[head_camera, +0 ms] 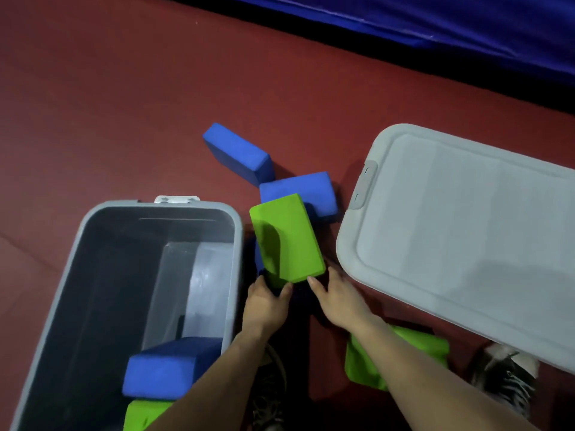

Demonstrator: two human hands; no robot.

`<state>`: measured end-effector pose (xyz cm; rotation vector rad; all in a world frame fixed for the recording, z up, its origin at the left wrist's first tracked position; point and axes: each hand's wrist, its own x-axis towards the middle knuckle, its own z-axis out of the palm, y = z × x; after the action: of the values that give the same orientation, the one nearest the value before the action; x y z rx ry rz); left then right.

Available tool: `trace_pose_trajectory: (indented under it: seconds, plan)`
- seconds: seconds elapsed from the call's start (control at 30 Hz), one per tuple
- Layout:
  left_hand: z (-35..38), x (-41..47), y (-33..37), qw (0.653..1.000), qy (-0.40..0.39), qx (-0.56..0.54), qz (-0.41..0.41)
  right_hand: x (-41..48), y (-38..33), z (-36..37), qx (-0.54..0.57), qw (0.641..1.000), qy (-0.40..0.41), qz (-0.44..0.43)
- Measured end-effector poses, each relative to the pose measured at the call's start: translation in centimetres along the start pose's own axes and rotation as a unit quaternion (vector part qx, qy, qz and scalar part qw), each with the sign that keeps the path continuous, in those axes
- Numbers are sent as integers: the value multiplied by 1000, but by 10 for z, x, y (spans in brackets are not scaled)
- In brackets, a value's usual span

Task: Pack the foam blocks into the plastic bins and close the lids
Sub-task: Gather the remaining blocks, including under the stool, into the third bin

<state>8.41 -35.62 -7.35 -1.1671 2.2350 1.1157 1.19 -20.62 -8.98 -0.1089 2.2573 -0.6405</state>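
At the centre of the frame a green foam block (286, 237) stands tilted, its near end lifted. The left hand (267, 306) has fingers curled around its lower left corner in a clenched grip. The right hand (339, 301) touches the block's lower right corner with thumb and fingertips; whether it truly grasps the block or only steadies it is hard to tell. Something dark sits under the block between the hands, too shadowed to make out.

Lower left, an open grey bin (233, 275) sits on the red floor (109, 104), its near end cut off by the frame edge. Inside it a blue block (168, 365) lies on top of a green one (140, 413), both partly covered by the left forearm. A latch (176, 199) shows at the bin's far rim.

Behind the held block lies a second blue block (311, 188), partly hidden by it, and a third blue block (238, 152) rests further back on the floor, apart from the others. At the right, a pale grey lid (466, 231) runs off the frame; what is under it cannot be seen. Beneath the right forearm another green block (429, 346) lies on the floor, half hidden. Two dark laced shoes (504, 374) show at the bottom, blurred. A blue mat (435, 23) crosses the upper right.
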Motion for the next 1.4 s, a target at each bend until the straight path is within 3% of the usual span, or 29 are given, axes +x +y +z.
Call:
trace_pose_trajectory:
  seconds: [0.27,0.47,0.63,0.77,0.87,1.03,1.2,1.3,1.4]
  plan:
    - [42,81,-28,982,-49,-133,-122,76,7,47,33,998,46,37]
    - [61,103,-39,939,-113,-286,-153,100,22,65,168,980,97,51]
    - [71,92,-44,884,-184,-401,-156,107,26,59,241,965,25,99]
    - [64,82,-41,859,-228,-424,-175,102,28,62,314,940,17,131]
    - [60,64,-49,851,-237,-413,-219,88,42,73,302,943,-20,137]
    - [64,21,-77,896,-160,-332,-246,22,52,75,279,944,-59,166]
    - [76,17,-119,937,-146,-234,-214,-18,76,79,295,941,-24,166]
    - [63,3,-106,949,-154,-223,-158,-64,33,36,325,934,-2,147]
    - [-7,-74,-36,943,-203,-230,-132,-105,10,4,334,934,6,129]
